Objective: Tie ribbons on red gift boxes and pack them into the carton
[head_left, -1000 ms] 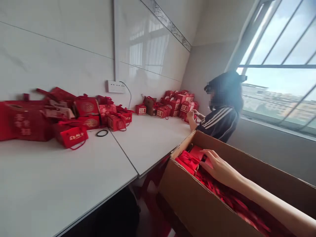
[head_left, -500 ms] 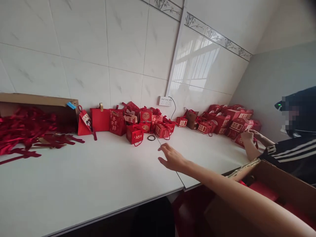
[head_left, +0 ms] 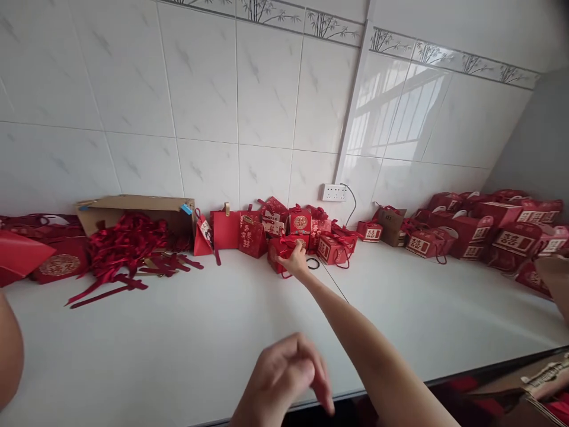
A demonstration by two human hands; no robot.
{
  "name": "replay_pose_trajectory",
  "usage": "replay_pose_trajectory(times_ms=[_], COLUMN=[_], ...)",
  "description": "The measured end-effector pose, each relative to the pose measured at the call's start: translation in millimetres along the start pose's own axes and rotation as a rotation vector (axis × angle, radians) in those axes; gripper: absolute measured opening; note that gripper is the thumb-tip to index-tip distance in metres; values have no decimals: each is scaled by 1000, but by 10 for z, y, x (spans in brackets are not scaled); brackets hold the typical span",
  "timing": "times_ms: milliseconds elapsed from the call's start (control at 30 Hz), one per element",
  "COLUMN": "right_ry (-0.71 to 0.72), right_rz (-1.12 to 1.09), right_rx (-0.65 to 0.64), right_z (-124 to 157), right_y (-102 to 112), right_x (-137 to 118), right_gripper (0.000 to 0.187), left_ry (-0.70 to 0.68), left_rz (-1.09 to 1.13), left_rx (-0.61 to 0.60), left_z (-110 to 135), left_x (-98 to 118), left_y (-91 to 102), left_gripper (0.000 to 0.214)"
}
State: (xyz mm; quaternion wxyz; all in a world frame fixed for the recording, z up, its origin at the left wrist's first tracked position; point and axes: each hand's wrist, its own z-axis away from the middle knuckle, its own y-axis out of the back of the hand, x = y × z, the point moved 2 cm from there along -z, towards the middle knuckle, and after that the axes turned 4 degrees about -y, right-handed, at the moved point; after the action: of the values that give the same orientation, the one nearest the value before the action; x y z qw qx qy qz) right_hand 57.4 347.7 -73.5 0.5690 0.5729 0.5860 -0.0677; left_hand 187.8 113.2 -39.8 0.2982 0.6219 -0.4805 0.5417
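My right hand (head_left: 296, 261) is stretched across the white table (head_left: 178, 344), with fingers and thumb on a small red gift box (head_left: 274, 264). The hand covers part of this box; a thin red cord loop hangs at its front. Close to me, my left hand (head_left: 287, 376) hovers over the near table edge, fingers loosely bent and nothing visible in them. A black ring (head_left: 313, 263) lies just right of the gripped box. Beside it stands another red gift box (head_left: 331, 250) with a cord handle.
Red ribbons (head_left: 128, 243) spill from a cardboard box (head_left: 133, 203) at the left. Red bags and boxes line the wall, with a pile of red boxes (head_left: 498, 216) at the far right. A socket strip (head_left: 334, 193) is on the wall. Another person's bare arm (head_left: 8, 350) shows at the left edge.
My right hand has moved forward onto the small red box. My left hand has come into view below. The view has turned left, so the co-worker at the right is largely out of sight.
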Motion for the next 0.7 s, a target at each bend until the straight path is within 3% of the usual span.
replay_pose_trajectory(times_ms=[100,200,267,367,433,533,633,700], right_ry=[87,108,71,76,108,5,-35,10], right_rz=[0,82,188,168,46,-113,-116,-113], right_rx=[142,235,237,32,-122,-158,11,-68], right_z=[275,851,1359,2087,2383,2369,1945,1618], right_y=[263,599,787,993,1150,1462,1722,1751], right_x=[-5,50,122,199,209,246,308,319], right_gripper=[87,96,95,98,98,72,51,46], left_ry=[9,4,25,56,28,-6,-68,-121], left_rz=[-215,-372,-365,-323,-329,-332,-280,-280], left_rx=[222,416,385,251,225,208,25,-83], left_z=[-237,-458,-566,-629,-620,-577,-540,-534], left_x=[-48,-208,-347,-529,-601,-647,-637,-611], left_y=[228,405,438,403,384,405,430,439], left_gripper=[32,53,62,63,62,61,69,75])
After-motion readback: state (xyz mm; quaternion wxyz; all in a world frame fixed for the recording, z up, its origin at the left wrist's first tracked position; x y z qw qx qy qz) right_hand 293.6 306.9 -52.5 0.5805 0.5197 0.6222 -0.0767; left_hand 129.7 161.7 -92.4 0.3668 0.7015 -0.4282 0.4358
